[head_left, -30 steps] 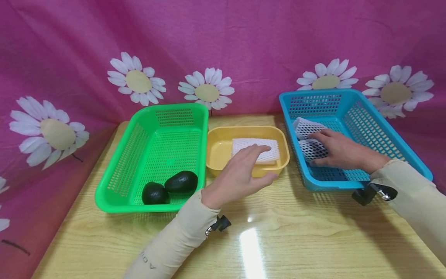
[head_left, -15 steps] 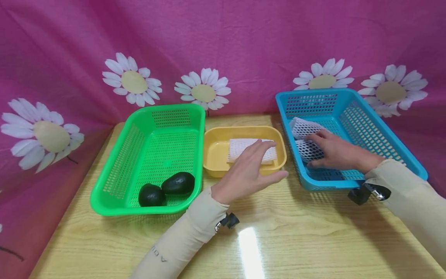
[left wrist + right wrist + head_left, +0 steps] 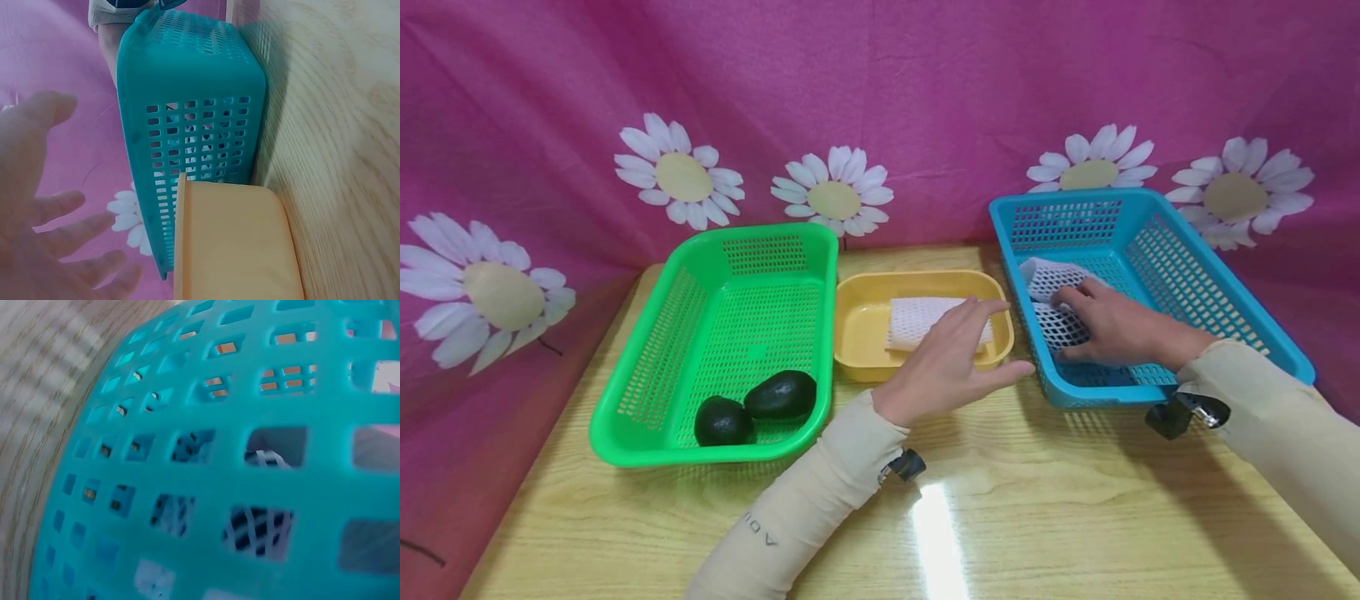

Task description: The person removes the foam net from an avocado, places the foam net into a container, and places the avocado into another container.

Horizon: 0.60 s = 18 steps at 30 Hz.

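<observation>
Inside the blue basket [image 3: 1213,292], my right hand [image 3: 1116,327] curls its fingers and thumb about a dark avocado in a white foam net [image 3: 1060,327]. Part of that fruit is covered by the fingers. A second white foam net [image 3: 1051,275] lies behind it, near the fingertips. My left hand [image 3: 947,360] spreads its fingers over the front of the yellow tray [image 3: 859,329] and holds nothing. Flat white foam nets [image 3: 917,321] lie in this tray, partly hidden by the hand. The right wrist view shows dark mesh [image 3: 257,531] through the basket wall.
A green basket [image 3: 655,354] stands at the left, with two bare avocados [image 3: 781,395] [image 3: 724,421] in its front right corner. The wooden table [image 3: 1022,500] extends in front. A pink flowered cloth [image 3: 925,108] hangs behind the containers.
My left hand has slid right across the front of the yellow tray, its thumb now reaching toward the blue basket. The right hand stays on the netted avocado. The head view has turned slightly.
</observation>
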Each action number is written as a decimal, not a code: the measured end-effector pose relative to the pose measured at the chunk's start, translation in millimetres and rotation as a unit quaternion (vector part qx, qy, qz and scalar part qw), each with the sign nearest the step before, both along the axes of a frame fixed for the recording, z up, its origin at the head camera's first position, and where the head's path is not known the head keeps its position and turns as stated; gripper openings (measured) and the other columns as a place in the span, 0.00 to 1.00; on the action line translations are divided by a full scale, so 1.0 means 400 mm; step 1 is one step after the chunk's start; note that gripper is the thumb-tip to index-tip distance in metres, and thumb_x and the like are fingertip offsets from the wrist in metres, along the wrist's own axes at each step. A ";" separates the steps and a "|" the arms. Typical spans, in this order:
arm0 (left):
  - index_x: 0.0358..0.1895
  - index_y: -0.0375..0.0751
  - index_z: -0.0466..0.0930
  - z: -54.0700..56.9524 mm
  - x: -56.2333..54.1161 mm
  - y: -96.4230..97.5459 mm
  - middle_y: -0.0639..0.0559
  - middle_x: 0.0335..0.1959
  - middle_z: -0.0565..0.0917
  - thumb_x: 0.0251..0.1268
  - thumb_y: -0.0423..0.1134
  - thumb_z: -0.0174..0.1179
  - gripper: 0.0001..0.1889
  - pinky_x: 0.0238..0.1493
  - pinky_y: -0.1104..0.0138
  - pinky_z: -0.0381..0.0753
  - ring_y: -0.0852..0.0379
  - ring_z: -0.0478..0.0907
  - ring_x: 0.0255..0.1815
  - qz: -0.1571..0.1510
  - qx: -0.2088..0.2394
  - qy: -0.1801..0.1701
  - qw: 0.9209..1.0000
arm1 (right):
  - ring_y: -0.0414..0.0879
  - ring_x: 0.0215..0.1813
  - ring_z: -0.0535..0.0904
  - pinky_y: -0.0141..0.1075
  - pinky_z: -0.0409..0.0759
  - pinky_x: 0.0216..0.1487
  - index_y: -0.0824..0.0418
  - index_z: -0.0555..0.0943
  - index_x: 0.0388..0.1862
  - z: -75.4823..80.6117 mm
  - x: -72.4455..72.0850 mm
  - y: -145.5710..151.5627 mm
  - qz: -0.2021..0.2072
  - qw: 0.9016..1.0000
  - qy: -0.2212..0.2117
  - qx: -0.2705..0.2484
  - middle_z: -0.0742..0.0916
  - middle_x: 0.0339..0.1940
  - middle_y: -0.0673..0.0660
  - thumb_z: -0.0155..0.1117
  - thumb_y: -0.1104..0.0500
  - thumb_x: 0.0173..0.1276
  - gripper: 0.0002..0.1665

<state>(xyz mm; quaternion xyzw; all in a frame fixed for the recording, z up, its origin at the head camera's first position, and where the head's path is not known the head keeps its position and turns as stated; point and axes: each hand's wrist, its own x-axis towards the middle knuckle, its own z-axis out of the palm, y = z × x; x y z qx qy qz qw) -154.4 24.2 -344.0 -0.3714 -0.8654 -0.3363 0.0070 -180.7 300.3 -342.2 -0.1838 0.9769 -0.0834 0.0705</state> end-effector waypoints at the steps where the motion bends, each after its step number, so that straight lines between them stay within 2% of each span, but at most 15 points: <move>1: 0.76 0.43 0.64 0.000 -0.001 0.002 0.49 0.75 0.74 0.68 0.59 0.65 0.40 0.82 0.56 0.65 0.50 0.66 0.79 -0.001 0.000 -0.004 1.000 | 0.59 0.51 0.79 0.57 0.82 0.49 0.62 0.71 0.65 0.000 0.000 0.000 -0.001 1.000 -0.001 -0.002 0.76 0.58 0.71 0.77 0.47 0.62 0.39; 6: 0.76 0.42 0.64 -0.001 -0.006 0.011 0.48 0.74 0.74 0.69 0.60 0.63 0.40 0.80 0.58 0.68 0.51 0.69 0.76 -0.002 -0.007 0.008 1.000 | 0.59 0.51 0.78 0.55 0.82 0.47 0.61 0.70 0.63 -0.002 0.003 -0.002 -0.001 1.000 -0.008 -0.012 0.76 0.58 0.71 0.76 0.48 0.64 0.37; 14: 0.76 0.41 0.64 0.003 -0.007 0.025 0.48 0.73 0.75 0.69 0.59 0.64 0.39 0.78 0.57 0.69 0.51 0.71 0.74 -0.007 0.002 0.017 1.000 | 0.70 0.67 0.76 0.65 0.76 0.63 0.70 0.66 0.74 -0.007 -0.001 -0.004 0.006 1.000 -0.013 0.020 0.76 0.68 0.76 0.73 0.49 0.68 0.45; 18: 0.76 0.41 0.64 0.005 -0.010 0.032 0.48 0.73 0.75 0.69 0.60 0.63 0.40 0.78 0.56 0.70 0.51 0.72 0.74 -0.005 -0.005 0.012 1.000 | 0.70 0.65 0.77 0.63 0.77 0.61 0.75 0.64 0.74 -0.009 -0.002 -0.003 0.002 0.999 -0.031 0.034 0.74 0.68 0.76 0.73 0.51 0.66 0.47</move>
